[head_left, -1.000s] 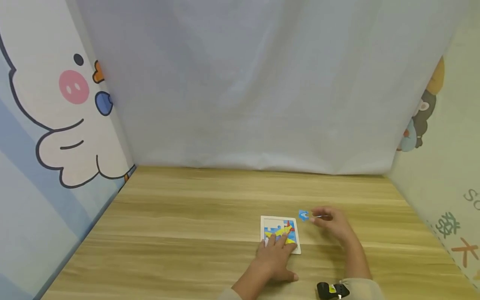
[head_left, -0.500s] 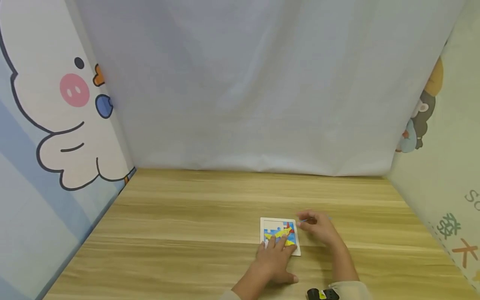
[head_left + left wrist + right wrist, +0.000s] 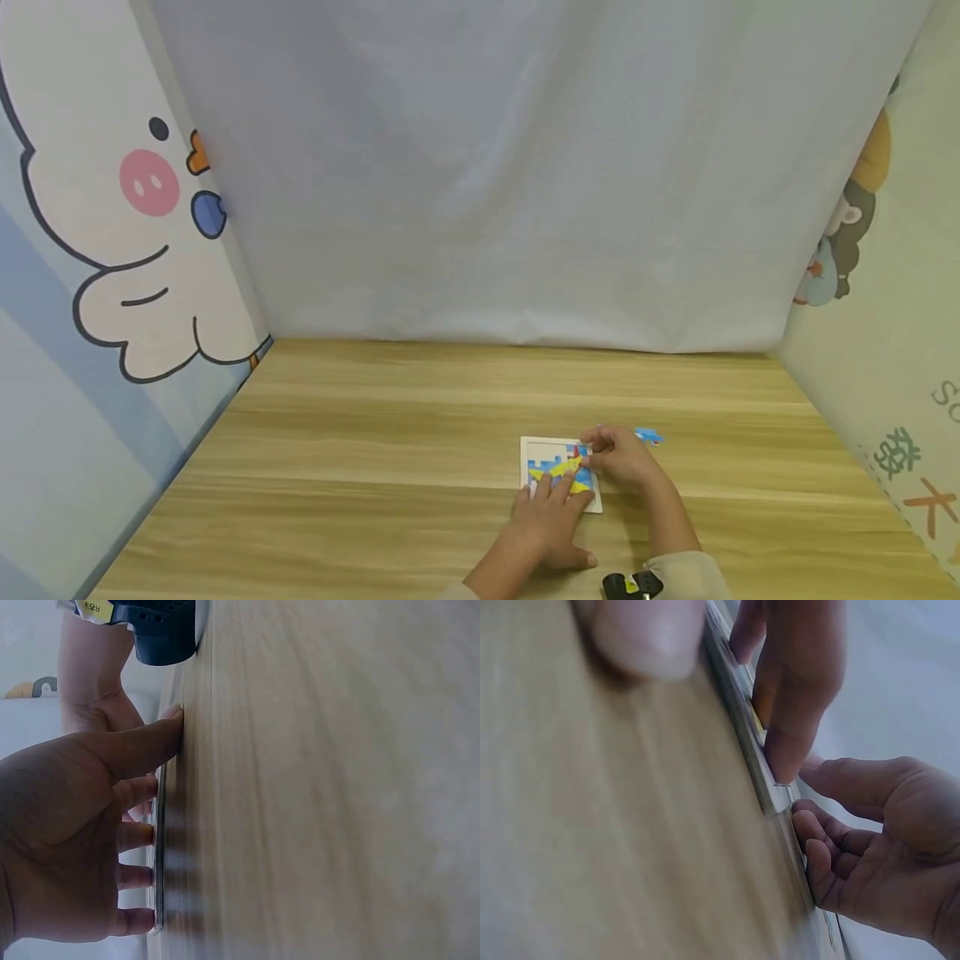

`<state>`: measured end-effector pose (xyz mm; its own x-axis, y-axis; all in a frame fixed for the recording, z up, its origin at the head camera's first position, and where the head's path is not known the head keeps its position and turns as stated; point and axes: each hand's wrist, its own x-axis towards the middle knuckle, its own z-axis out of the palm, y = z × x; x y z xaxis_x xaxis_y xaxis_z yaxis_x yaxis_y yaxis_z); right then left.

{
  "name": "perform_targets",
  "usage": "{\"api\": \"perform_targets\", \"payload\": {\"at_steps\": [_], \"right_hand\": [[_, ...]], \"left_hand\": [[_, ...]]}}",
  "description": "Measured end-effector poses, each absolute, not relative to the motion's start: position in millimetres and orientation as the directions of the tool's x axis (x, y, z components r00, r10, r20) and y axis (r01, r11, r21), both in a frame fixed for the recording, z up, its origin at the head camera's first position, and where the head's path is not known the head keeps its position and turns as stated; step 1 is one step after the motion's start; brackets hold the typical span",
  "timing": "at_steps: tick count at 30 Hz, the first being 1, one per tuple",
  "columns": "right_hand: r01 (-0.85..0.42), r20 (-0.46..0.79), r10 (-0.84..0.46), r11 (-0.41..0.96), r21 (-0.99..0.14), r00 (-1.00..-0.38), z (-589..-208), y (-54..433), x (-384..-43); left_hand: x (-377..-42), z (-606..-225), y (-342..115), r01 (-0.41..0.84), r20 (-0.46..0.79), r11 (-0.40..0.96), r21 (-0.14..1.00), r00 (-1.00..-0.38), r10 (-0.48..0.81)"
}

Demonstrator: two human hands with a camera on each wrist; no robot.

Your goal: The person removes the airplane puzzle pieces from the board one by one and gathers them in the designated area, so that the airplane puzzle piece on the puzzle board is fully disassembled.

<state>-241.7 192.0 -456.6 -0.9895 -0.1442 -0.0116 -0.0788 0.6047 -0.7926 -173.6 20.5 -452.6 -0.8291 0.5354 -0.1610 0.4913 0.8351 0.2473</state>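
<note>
A square jigsaw puzzle in a white frame (image 3: 523, 467) lies on the table, part filled with yellow, blue and red pieces; its upper left shows pale backing. My left hand (image 3: 547, 521) rests spread fingertips on its lower part, thumb out to the side on the table. At the frame's upper right, my right hand (image 3: 622, 457) has its thumb and a finger bent over the edge, beside the red piece (image 3: 577, 451). In the right wrist view that hand's other fingers (image 3: 821, 862) are curled near the frame's corner (image 3: 776, 801). I cannot tell whether it pinches a piece.
A loose blue puzzle piece (image 3: 648, 435) lies on the wooden table (image 3: 360, 450) just beyond the right hand, and a sliver of blue shows behind its fingers. A grey-white curtain (image 3: 480, 183) hangs behind the table, with cartoon-printed walls on both sides.
My right hand has moved left, from beside the loose blue pieces to the frame's upper right edge. Its move uncovered one blue piece and covered most of another. The left hand stays in place.
</note>
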Motion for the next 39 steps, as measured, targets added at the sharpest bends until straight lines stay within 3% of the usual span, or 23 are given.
{"api": "perform_targets", "payload": {"at_steps": [39], "right_hand": [[-0.154, -0.057, -0.292, 0.650, -0.744, -0.955, -450.3, 191.1, -247.9]], "left_hand": [[-172.0, -449.5, 19.8, 0.480, -0.167, 0.841, 0.249, -0.834, 0.526]]}}
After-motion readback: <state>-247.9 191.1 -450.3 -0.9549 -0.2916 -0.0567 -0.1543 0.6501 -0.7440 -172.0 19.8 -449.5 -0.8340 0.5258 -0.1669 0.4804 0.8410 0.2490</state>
